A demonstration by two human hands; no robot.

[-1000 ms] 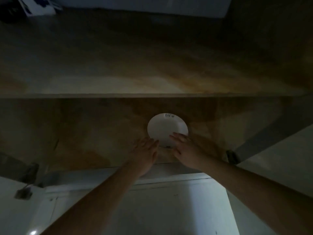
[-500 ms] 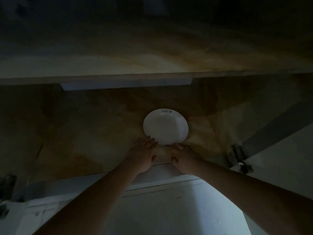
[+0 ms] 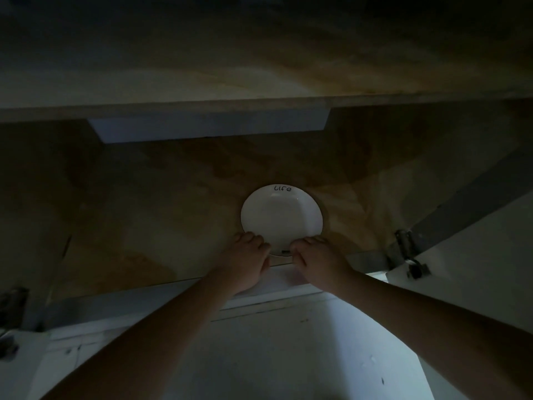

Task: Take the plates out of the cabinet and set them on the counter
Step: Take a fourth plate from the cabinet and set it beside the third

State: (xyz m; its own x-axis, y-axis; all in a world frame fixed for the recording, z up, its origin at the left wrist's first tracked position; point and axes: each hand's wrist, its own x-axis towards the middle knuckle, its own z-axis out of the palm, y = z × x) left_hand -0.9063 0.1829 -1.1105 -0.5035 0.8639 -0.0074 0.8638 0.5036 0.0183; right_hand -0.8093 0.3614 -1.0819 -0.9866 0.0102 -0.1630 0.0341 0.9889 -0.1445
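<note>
A: Entry, head view, dim light. Nearest, bottom of the frame: two bare forearms reach up and away over a pale cabinet front.

B: Hands?

A: Left hand, just left of centre, fingers curled onto the near-left rim of a round white ceramic plate with dark lettering at its far edge. Right hand, just right of centre, fingers bent onto the near-right rim. Thumbs cannot be made out; whether they hook under the rim, I cannot tell.

B: Where is the plate?

A: Centre of the frame, lying flat on the mottled brown cabinet shelf, close to the shelf's front lip. A dark line along its near edge could be a second plate beneath; too dim to say.

B: The relation that counts?

A: The plate lies directly beyond both hands, its near rim between them. It is round, so no long axis. Both hands are equally near. Judgement: the pull comes straight back toward the bottom of the frame, over the lip.

B: Farther off?

A: A metal hinge at right, and an upper shelf board across the frame above.
</note>
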